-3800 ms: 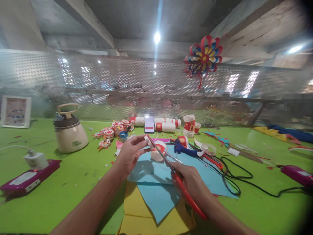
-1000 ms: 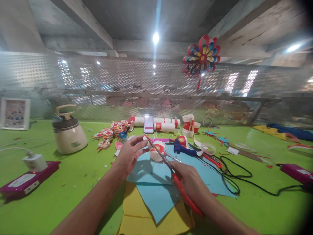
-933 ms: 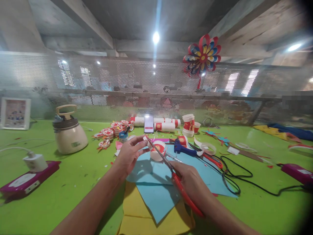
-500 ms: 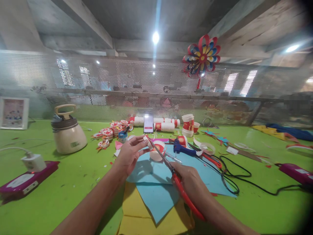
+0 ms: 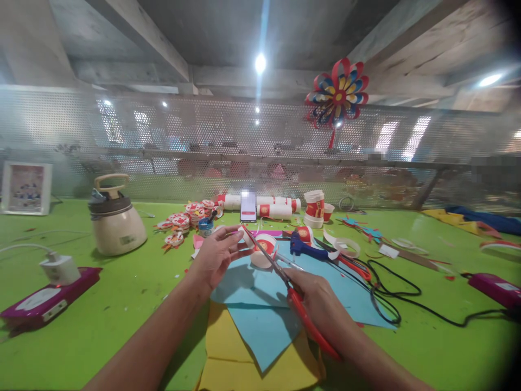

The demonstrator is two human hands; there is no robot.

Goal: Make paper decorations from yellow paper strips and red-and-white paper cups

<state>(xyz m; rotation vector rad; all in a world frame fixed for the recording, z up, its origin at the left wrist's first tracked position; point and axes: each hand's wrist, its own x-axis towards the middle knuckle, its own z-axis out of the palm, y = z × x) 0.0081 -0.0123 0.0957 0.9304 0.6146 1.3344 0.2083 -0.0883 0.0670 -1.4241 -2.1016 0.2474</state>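
Between the thumb and fingers of my left hand (image 5: 217,254) is a small white paper piece with a red edge (image 5: 245,237). My right hand (image 5: 315,296) is closed round the red handles of a pair of scissors (image 5: 280,271), whose blades reach up and left to that paper piece. How far the blades are apart is hard to see. Just behind the blades lies a cut paper cup (image 5: 263,252), white with a red and gold print. Light blue paper (image 5: 260,320) lies beneath both hands, on top of yellow paper (image 5: 232,369).
To the right lie a blue glue gun (image 5: 305,247), a tape roll (image 5: 348,248) and a black cord (image 5: 411,293). Paper cups (image 5: 314,206) and a phone (image 5: 248,205) stand behind. At left are a kettle-shaped bottle (image 5: 118,228) and a purple power strip (image 5: 52,304).
The view has shifted very slightly, so everything sits a few pixels further right. Both hands keep their hold, and the scissors stay at the paper piece.
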